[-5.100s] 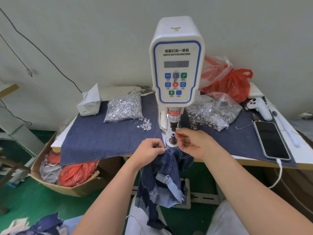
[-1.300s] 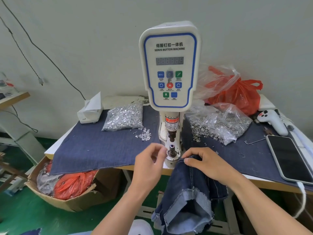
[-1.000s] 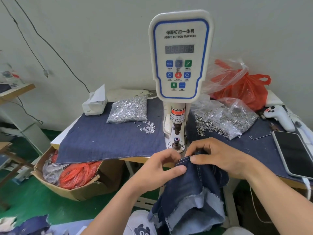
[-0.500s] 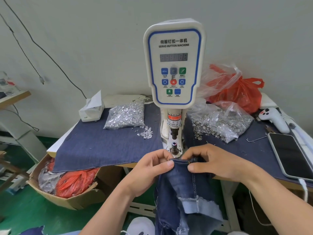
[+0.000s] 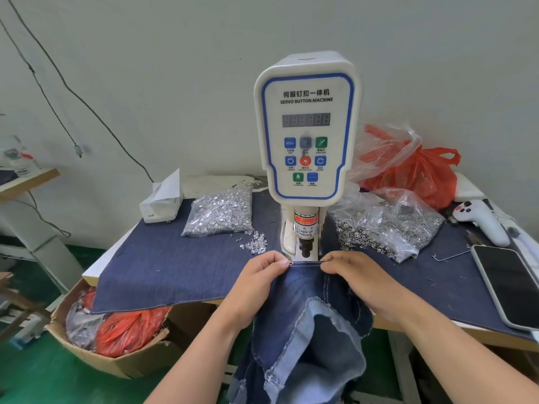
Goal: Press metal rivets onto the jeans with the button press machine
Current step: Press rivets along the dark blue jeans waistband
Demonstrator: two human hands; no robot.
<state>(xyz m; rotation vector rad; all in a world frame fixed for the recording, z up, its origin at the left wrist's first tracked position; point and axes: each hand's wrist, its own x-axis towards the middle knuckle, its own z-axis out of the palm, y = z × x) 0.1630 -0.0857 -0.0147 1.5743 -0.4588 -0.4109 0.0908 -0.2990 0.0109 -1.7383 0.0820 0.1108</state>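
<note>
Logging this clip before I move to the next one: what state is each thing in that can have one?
Left hand: pinches the jeans' edge.
Right hand: pinches the same edge.
Jeans: edge stretched flat under the press head, the rest hanging off the table.
Button press machine: head raised, not touching the jeans.
Phone: screen dark, lying flat.
Bag of rivets: open, a few spilled beside it.

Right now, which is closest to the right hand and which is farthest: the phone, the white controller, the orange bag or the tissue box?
Measured from the right hand in the head view:
1. Phone, lying flat on the table's right edge.
2. White controller, behind the phone.
3. Orange bag, at the back right by the wall.
4. Tissue box, far across on the back left.
</note>
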